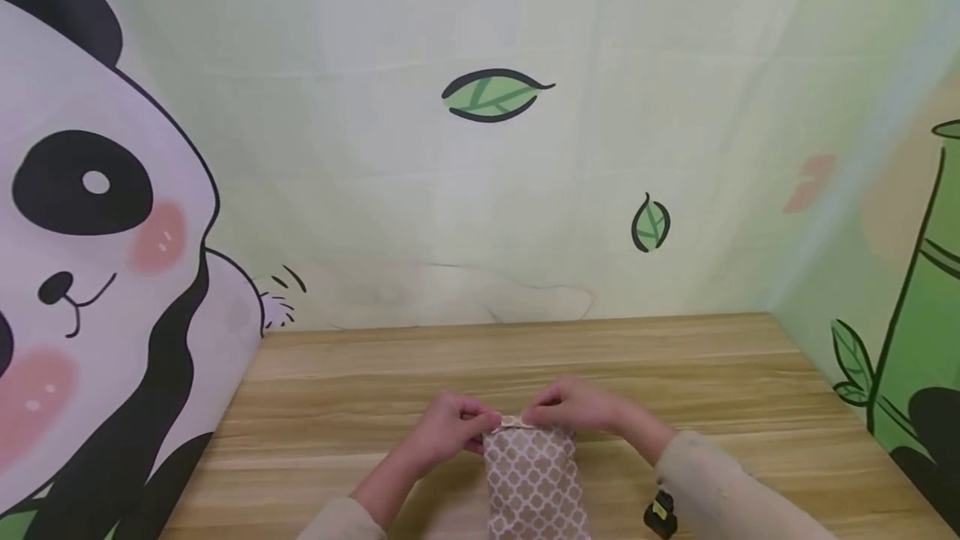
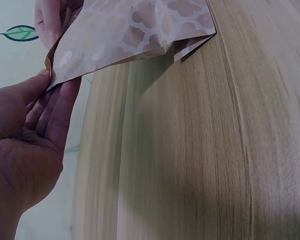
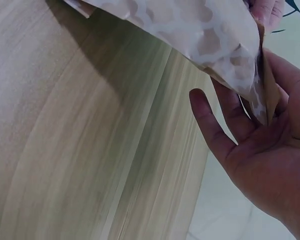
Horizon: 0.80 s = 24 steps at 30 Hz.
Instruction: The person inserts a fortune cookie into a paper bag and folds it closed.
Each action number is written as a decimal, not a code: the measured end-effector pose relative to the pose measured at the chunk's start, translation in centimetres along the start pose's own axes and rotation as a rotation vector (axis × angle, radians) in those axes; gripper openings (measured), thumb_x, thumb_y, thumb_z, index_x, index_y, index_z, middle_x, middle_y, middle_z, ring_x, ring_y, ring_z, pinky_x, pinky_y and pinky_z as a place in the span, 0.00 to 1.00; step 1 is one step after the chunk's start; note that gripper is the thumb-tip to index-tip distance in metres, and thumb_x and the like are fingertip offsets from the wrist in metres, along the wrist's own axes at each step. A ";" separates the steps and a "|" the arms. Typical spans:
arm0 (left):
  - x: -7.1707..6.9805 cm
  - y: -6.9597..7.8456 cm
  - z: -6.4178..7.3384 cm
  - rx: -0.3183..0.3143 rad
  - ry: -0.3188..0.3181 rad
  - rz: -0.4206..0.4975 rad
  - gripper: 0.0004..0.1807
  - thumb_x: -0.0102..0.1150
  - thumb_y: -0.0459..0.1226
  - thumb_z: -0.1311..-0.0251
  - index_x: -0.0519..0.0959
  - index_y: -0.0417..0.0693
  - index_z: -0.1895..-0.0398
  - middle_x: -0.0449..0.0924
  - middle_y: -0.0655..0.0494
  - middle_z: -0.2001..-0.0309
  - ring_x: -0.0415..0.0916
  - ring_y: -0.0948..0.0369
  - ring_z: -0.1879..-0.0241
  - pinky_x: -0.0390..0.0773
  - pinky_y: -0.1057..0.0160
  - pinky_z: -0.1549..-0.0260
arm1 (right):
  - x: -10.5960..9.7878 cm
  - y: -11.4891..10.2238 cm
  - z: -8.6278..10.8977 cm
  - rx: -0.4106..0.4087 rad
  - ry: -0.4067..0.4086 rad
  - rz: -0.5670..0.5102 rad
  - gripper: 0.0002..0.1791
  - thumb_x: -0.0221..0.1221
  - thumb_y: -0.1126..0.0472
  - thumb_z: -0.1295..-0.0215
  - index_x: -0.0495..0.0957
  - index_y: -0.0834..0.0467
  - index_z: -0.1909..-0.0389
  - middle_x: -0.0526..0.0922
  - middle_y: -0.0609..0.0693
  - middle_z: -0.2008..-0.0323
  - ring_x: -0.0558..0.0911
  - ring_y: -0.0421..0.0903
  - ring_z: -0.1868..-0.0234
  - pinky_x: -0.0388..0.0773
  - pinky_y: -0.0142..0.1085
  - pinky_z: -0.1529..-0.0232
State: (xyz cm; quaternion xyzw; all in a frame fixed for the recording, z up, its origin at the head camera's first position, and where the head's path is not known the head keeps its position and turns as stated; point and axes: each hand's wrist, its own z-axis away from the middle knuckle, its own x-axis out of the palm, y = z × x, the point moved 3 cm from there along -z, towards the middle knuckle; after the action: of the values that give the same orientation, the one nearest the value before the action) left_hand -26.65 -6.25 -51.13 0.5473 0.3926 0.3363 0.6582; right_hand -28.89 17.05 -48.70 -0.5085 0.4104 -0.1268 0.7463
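Note:
A brown paper bag (image 1: 534, 482) with a white quatrefoil lattice print is at the front middle of the wooden table. Its far edge is turned over in a narrow fold. My left hand (image 1: 444, 432) pinches the left end of that edge between thumb and fingers. At the other end, my right hand (image 1: 576, 405) pinches the fold. In the left wrist view the bag (image 2: 124, 30) slants over the tabletop, with a creased flap at its lower end. The right wrist view shows plain brown paper inside the folded edge, and some fingers of the right hand (image 3: 260, 160) spread underneath.
A small black object (image 1: 660, 517) with a yellow patch lies on the wooden table (image 1: 337, 390), beside the right sleeve. Behind the table hangs a pale green backdrop (image 1: 360, 148) printed with a panda, leaves and bamboo.

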 end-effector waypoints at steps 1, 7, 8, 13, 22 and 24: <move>0.0 0.0 0.0 -0.001 0.001 0.002 0.11 0.64 0.33 0.27 0.87 0.29 0.55 0.90 0.40 0.62 0.90 0.53 0.64 0.91 0.59 0.62 | 0.1 0.0 -0.1 -0.005 0.001 -0.005 0.13 0.62 0.57 0.22 0.90 0.60 0.60 0.87 0.46 0.70 0.80 0.40 0.70 0.77 0.31 0.66; 0.0 0.1 0.0 0.004 0.005 0.005 0.12 0.64 0.33 0.26 0.87 0.28 0.55 0.90 0.40 0.62 0.90 0.52 0.64 0.91 0.58 0.62 | 0.3 -0.1 -0.1 -0.015 0.027 -0.015 0.10 0.64 0.60 0.24 0.91 0.61 0.58 0.90 0.49 0.67 0.82 0.42 0.69 0.79 0.30 0.67; 0.0 0.2 0.0 0.003 0.010 0.007 0.12 0.64 0.34 0.26 0.87 0.29 0.54 0.90 0.40 0.62 0.90 0.52 0.64 0.91 0.57 0.62 | 0.3 -0.2 -0.1 -0.019 0.034 -0.010 0.10 0.64 0.60 0.24 0.91 0.61 0.58 0.90 0.49 0.67 0.83 0.42 0.68 0.80 0.30 0.66; 0.0 0.5 -0.1 -0.021 0.019 -0.011 0.16 0.64 0.41 0.26 0.89 0.33 0.54 0.91 0.46 0.63 0.90 0.54 0.65 0.91 0.57 0.62 | 0.6 -0.1 -0.2 -0.025 0.079 0.023 0.08 0.66 0.60 0.26 0.91 0.59 0.58 0.90 0.47 0.66 0.84 0.43 0.67 0.81 0.31 0.66; 0.2 0.7 -0.5 0.021 -0.010 -0.101 0.08 0.71 0.36 0.31 0.90 0.38 0.62 0.90 0.51 0.66 0.88 0.58 0.67 0.90 0.61 0.64 | 0.6 0.5 0.4 -0.066 0.077 -0.023 0.09 0.64 0.60 0.24 0.91 0.60 0.57 0.90 0.48 0.65 0.84 0.42 0.67 0.81 0.30 0.65; 0.2 0.7 -0.4 0.033 -0.005 -0.107 0.08 0.71 0.36 0.32 0.90 0.37 0.62 0.90 0.51 0.66 0.88 0.58 0.67 0.90 0.61 0.64 | 0.5 0.8 0.8 -0.072 0.076 -0.031 0.10 0.64 0.60 0.24 0.90 0.61 0.57 0.89 0.49 0.65 0.83 0.41 0.66 0.81 0.30 0.64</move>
State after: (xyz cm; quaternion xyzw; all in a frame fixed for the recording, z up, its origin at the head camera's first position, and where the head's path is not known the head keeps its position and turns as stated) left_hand -26.93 -5.72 -50.53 0.5371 0.4252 0.2924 0.6672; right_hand -28.18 17.61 -49.51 -0.5361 0.4349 -0.1426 0.7093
